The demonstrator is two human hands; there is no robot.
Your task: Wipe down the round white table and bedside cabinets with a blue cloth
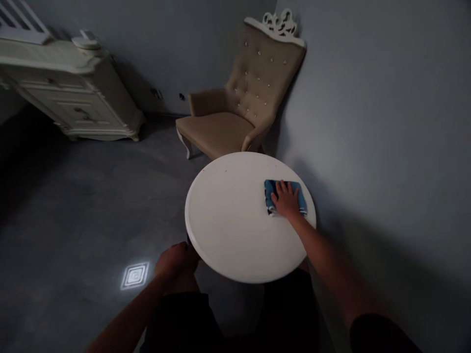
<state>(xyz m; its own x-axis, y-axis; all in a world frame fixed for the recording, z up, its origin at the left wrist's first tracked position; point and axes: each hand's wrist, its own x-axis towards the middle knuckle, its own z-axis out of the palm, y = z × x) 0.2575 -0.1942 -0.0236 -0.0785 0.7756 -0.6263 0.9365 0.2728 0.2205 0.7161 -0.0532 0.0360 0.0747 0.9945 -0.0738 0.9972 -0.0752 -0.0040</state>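
A folded blue, black and white cloth (270, 197) lies near the right side of a round white tabletop (235, 220). My right hand (287, 198) rests flat on top of it, with the fingers spread. Small dark specks show on the far part of the tabletop. Low by the table's near left edge, above my knee, is my left hand (175, 260). It looks closed, but its fingers are in shadow, and I cannot make out whether anything is inside them.
Beyond the table stands a tan tufted armchair (221, 130) against the corner. A cream cabinet (84, 98) is at the far left, bearing a small white object (86, 43). The grey wall (386, 122) rises close on the right. A bright square light patch (135, 276) falls on the dark floor.
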